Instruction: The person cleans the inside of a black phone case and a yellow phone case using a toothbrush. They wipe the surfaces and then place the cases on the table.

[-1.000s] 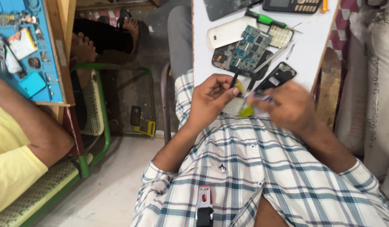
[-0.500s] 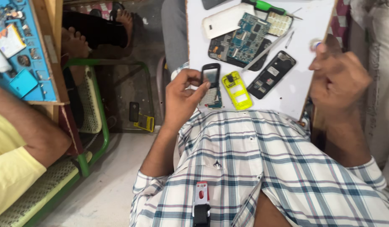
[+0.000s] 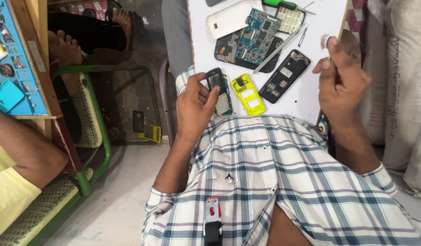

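Since the earlier frame: right hand (image 3: 340, 75) has lifted off to the surface's right edge; left hand (image 3: 197, 107) has shifted little, staying at the near-left corner.

Surface: white rectangular board (image 3: 319, 98) resting across the person's lap, above a blue-and-white checked shirt (image 3: 283, 182). Room: grey concrete floor (image 3: 110, 200); green metal-framed chair (image 3: 94, 118) to the left; another person's bare feet (image 3: 67, 45) beyond it; pale sacks (image 3: 397, 77) to the right.

On the surface:
- small black phone part with a keypad board (image 3: 217, 89), at the near-left corner, clamped between the left hand's thumb and curled fingers.
- yellow plastic phone frame (image 3: 248, 94), lying flat just beside that part, on its right.
- black phone housing (image 3: 284, 75), angled, right of the yellow frame, well apart from the left hand.
- blue-green circuit board (image 3: 253, 34), at the far middle.
- white phone back cover (image 3: 228, 18), far left.
- green-handled screwdriver (image 3: 288, 5), at the far edge.

Right hand: fingers pinched together on a small white-and-blue object (image 3: 326, 41), too blurred to identify, held above the right edge.
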